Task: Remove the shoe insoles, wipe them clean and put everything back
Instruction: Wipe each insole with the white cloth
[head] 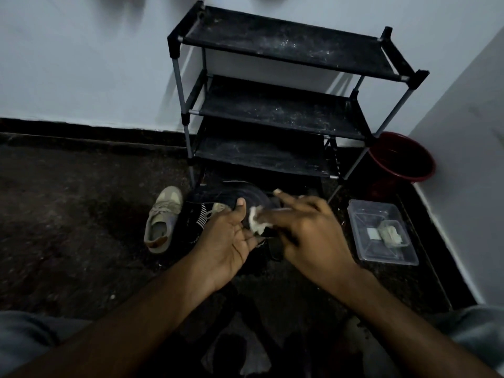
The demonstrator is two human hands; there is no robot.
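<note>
Looking down, we see a dark speckled floor [68, 214] meeting a pale wall [81, 77] along a black skirting [81, 126]; a second wall closes the corner on the right. A black three-shelf rack [272, 107] stands against the back wall, its shelves streaked with pale dust; a red bucket [403, 159] sits in the corner just behind the rack's right legs. A clear tub [365, 214] lies on the floor near the right wall, with a few pale folded pieces in it.

Our left hand [226, 241] is palm up and grips the dark insole [256, 199] in front of the rack's lowest shelf, thumb pressed on top of it; our right hand [308, 227] is blurred, its fingers laid over a white wipe [257, 223] that touches the insole. Whether those fingers pinch the wipe or only press it we cannot tell.

A beige shoe [163, 219] lies on the floor to the left of the hands, apart from them; a dark thing with white stripes [199, 219] lies between the shoe and the left hand, too dim to make out. Grey trousers [21, 336] show at both lower corners.
</note>
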